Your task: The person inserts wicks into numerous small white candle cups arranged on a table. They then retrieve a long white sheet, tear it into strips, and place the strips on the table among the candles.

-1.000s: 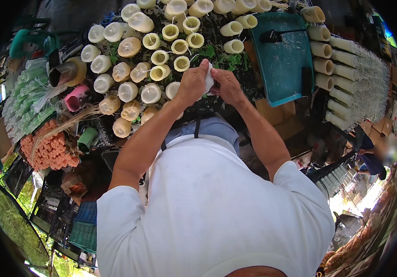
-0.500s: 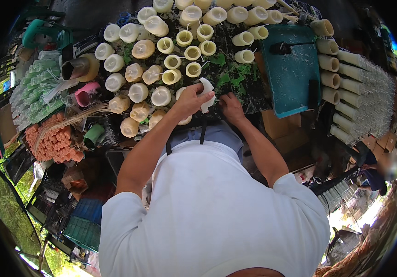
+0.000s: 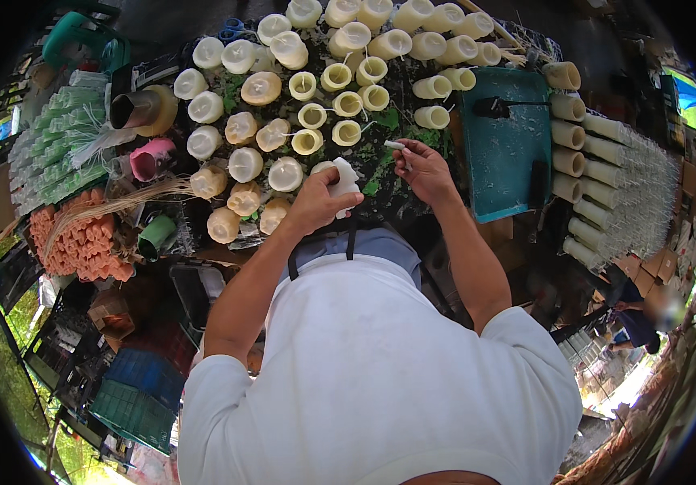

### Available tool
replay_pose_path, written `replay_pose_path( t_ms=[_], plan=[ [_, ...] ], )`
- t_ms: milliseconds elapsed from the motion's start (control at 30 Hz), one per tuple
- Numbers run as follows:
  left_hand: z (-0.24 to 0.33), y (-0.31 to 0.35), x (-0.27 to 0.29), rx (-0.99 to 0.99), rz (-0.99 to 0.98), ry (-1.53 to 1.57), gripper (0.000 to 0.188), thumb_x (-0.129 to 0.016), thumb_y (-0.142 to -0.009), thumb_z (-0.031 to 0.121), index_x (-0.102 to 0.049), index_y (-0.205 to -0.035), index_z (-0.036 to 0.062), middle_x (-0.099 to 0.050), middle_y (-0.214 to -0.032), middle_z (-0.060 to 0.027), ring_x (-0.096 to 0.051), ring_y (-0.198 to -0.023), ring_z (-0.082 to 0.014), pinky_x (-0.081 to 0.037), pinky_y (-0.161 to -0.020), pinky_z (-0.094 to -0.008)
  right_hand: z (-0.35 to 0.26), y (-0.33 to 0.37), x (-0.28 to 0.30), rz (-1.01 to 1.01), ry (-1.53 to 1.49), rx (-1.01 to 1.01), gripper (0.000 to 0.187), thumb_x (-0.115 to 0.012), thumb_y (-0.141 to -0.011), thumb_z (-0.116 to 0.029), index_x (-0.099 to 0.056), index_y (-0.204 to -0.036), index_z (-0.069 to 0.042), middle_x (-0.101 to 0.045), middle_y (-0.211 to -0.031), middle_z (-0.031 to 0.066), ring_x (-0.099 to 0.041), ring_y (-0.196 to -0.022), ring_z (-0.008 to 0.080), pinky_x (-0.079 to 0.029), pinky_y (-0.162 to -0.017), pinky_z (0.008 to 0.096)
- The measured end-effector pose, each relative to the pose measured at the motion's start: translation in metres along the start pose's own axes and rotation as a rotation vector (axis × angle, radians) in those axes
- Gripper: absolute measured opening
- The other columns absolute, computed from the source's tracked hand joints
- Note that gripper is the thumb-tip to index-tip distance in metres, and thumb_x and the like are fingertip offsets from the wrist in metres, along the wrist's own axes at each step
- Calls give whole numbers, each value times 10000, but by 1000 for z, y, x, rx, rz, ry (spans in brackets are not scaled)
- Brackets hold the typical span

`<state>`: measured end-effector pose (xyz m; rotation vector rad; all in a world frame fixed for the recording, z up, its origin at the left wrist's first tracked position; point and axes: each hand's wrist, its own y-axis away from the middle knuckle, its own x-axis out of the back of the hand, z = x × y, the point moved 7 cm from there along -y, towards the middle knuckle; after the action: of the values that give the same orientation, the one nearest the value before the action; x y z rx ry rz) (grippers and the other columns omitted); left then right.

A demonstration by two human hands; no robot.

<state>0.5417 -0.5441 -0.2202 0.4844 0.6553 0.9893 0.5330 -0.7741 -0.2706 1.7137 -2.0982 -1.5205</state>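
Observation:
My left hand [image 3: 316, 204] is closed around a crumpled-looking white piece [image 3: 345, 183], perhaps paper or wax; its exact kind does not show. To the right of it, my right hand [image 3: 429, 175] is raised over the dark table, pinching a short, thin white stick [image 3: 395, 145] between thumb and fingers. Beyond both hands stand cream cup-shaped candles [image 3: 307, 142] with pale wicks sticking out of their hollow tops. Closer to my left hand are rounder, whitish candles [image 3: 286, 174] and some yellowish ones [image 3: 244, 198].
A teal tray [image 3: 503, 145] with a black-handled tool [image 3: 493, 107] lies at right, beside rows of cream cylinders [image 3: 568, 137] and clear tubes [image 3: 635, 174]. At left are orange sticks [image 3: 81, 234], green-white bundles [image 3: 65, 145], a pink cup [image 3: 152, 159] and a metal cylinder [image 3: 138, 111].
My right hand has lifted from near the table's edge, moving up and right, and the thin white stick now shows in it. My left hand has moved slightly down and left with the white piece.

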Motion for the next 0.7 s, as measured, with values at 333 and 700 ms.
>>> replay_pose_path(
  t_ms=[333, 700],
  plan=[
    [117, -10, 76, -547, 668, -882, 210, -705, -865, 202, -664, -896, -2, -693, -843, -181, -654, -723, -334, -523, -680, -456, -43, -34, -93, 40, 396, 236, 174, -628, -975, -99, -662, -1087, 31, -689, -902, 69, -601, -701, 108, -502, -654, 270],
    [163, -106, 118, -370, 620, -1127, 421, -716, -824, 354, -721, -918, -56, -724, -917, -265, -713, -894, -412, -575, -824, -481, -50, -97, -189, 248, 1091, 625, 240, -607, -941, -161, -731, -1047, 15, -741, -913, 215, -724, -861, 332, -551, -797, 435]
  ],
)
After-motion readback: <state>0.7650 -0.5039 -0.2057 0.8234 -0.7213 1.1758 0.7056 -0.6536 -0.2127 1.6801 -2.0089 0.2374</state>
